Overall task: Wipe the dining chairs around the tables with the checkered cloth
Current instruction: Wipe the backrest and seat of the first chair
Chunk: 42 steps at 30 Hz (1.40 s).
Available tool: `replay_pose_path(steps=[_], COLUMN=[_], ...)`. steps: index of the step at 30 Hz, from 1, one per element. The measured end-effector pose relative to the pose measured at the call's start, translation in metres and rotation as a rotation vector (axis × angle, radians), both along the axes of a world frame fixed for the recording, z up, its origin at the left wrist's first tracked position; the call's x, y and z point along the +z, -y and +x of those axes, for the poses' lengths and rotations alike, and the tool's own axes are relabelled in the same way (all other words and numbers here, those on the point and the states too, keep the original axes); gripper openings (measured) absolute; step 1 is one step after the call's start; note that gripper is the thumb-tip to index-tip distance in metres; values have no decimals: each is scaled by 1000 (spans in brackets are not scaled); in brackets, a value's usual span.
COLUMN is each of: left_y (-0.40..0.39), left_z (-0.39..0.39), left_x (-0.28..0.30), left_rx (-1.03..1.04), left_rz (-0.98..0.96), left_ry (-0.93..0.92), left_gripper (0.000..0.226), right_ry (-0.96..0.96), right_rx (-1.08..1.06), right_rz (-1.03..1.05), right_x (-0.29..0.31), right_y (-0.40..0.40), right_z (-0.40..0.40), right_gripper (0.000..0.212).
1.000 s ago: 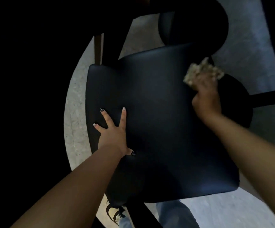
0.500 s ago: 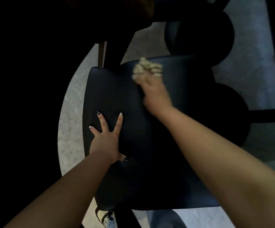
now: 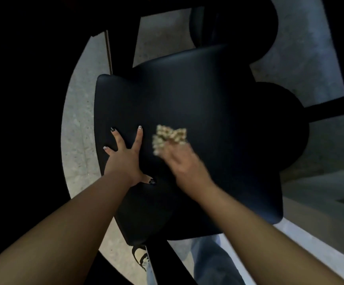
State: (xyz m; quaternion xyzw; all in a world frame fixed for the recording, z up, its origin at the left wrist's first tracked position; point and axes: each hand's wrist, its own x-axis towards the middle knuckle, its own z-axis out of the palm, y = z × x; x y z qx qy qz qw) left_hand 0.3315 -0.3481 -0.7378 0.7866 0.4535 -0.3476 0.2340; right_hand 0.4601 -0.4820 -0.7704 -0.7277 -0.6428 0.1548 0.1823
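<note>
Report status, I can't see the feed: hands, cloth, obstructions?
Left hand flat on chair seat, bracing. Right hand gripping checkered cloth, mid-seat. Nothing blocking.

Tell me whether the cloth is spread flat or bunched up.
Bunched up. The cloth shows as a small crumpled wad sticking out past the fingers of the right hand, which presses it on the chair seat.

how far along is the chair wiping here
Done: cannot tell; the black chair seat shows no visible mark of where it has been wiped. In hand: the right hand holds the checkered cloth on the seat, blurred mid-stroke, while the left hand rests spread flat on it. Left: another dark chair stands beyond, and the seat's dim far edge may need passes.
</note>
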Motion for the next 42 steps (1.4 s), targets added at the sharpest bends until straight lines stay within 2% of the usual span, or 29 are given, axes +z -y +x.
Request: replay_pose_path(steps=[4,7,9,12,14,16,19,21,22,23,25,28,30,32,34,36,37,39,40,42], left_y=[-1,2,5,7,7,9,13,11,9,7,7,13,16,16,17,17,18,19,19,21], left_z=[0,4,8,13,11,9,8,5,4,3,1,1,-1,-2,-4,-4,-4,-4,-4,-5], left_x=[2,4,6,8,11,13,11,10,9,9,9,7,5,4,1,-2,-3,-5,-5,-6], left_rx=[5,-2,1,-29,-43,-88,-214,-266,-264,-253,-240,-228,-215,-210,-214,-217,-215,-214,-211,-208], left_rz=[-16,-17,-14,-25,-43,-52,-70,-120,-140,-156,-163,-120,-97,-84,-68,-49,-43,-35,-35,-27], left_ry=[-20,-36,-83,-124,-127,-124,-80,-41,-27,-19,-18,-10,9,20,19,21,23,26,23,23], left_gripper=[149,148,147,143,140,137,131,131,134,140,149,156,157,157,156,156,155,154,154,153], right_ry=[45,78,26,-46,-71,-108,-95,-53,-31,-18,16,-49,-31,-44,-39,62,92,87,73,36], right_rx=[-482,-757,-698,-267,-191,-410,-950,-1258,-1314,-1304,-1104,-520,-246,-228,-391,-611,-715,-819,-775,-476], right_rz=[-66,-103,-73,-25,17,-15,-206,-284,-276,-258,-242,-75,-50,-22,-47,-168,-225,-206,-164,-78], right_x=[-1,-1,0,2,2,3,3,1,1,2,1,6,8,5,1,0,-1,1,2,1], right_y=[44,46,36,54,87,124,170,167,155,141,116,107,113,109,94,68,51,12,-5,-24], right_z=[75,63,17,-56,-46,-7,45,47,41,31,0,-61,-58,-16,39,95,112,112,96,42], right_gripper=[59,65,63,47,41,45,64,70,73,75,76,52,45,39,49,65,69,71,68,55])
